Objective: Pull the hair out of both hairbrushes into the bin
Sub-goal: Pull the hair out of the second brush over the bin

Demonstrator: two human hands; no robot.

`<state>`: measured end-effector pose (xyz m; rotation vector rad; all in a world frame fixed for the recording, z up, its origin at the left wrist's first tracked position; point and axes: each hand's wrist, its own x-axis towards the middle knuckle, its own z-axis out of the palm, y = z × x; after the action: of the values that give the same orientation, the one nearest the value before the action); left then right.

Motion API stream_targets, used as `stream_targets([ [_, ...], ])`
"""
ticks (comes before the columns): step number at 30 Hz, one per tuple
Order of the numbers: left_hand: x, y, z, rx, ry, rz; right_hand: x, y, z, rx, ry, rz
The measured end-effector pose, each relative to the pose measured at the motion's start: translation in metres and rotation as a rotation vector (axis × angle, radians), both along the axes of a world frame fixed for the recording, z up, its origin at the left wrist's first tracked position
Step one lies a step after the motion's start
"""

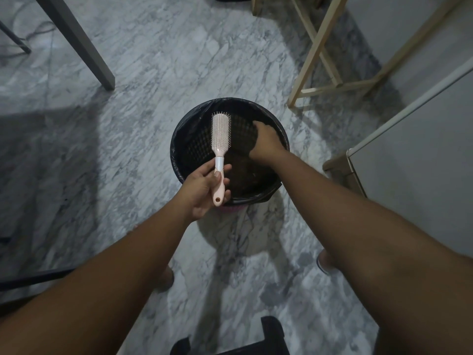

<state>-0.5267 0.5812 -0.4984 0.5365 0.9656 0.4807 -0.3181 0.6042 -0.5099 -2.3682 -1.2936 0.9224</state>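
Note:
A round bin (179, 139) with a black liner stands on the marble floor in the middle of the view. My left hand (204, 190) grips the handle of a pink and white hairbrush (220, 134), whose bristled head points away from me over the bin's left half. My right hand (266, 143) reaches down into the bin at its right side, its back turned up and its fingers bent downward. The fingertips are lost in the dark, so whether they hold hair I cannot tell. A dark mass (245, 175) lies at the bin's bottom. No second brush is in view.
A grey table leg (84, 47) slants at the upper left. A pale wooden frame (320, 55) stands behind the bin to the right, and a white cabinet (414, 162) fills the right side. A black stool (256, 339) sits at the bottom edge, between my feet.

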Motion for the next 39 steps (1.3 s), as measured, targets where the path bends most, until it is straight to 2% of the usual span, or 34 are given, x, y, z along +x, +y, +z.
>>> stream_targets([
  [2,0.000,0.001,0.002,0.002,-0.019,-0.013,-0.011,0.001,-0.005,0.118,0.127,0.066],
  [4,-0.001,0.002,0.004,-0.001,-0.034,-0.024,-0.020,0.000,-0.010,0.221,0.218,0.038],
  [7,-0.001,0.004,0.008,0.012,-0.049,-0.031,-0.025,-0.003,-0.013,0.267,0.226,-0.008],
  [15,-0.003,0.015,0.016,0.034,-0.078,0.026,-0.014,-0.014,-0.036,-0.180,-0.071,0.065],
  [19,-0.004,0.015,0.016,0.030,-0.073,0.023,-0.011,-0.015,-0.033,-0.217,-0.111,0.104],
  [21,-0.003,0.012,0.016,0.028,-0.062,0.012,-0.013,-0.012,-0.026,-0.060,0.008,0.025],
  [24,-0.003,0.008,0.015,0.018,-0.062,0.009,-0.021,-0.002,0.000,0.260,0.420,-0.275],
  [26,-0.002,0.005,0.014,0.010,-0.055,-0.002,-0.027,0.008,0.018,0.330,0.692,-0.387],
  [27,-0.001,0.004,0.014,0.007,-0.052,-0.009,-0.030,0.011,0.026,0.354,0.729,-0.374],
  [31,0.002,-0.002,0.012,-0.012,-0.055,-0.020,-0.028,0.019,0.038,0.360,0.428,-0.175],
  [35,0.003,-0.007,0.008,-0.006,-0.014,-0.034,-0.022,0.020,0.046,0.319,0.082,-0.079],
  [39,0.003,-0.010,0.002,-0.020,0.002,-0.011,-0.019,0.021,0.051,0.356,0.034,-0.061],
])
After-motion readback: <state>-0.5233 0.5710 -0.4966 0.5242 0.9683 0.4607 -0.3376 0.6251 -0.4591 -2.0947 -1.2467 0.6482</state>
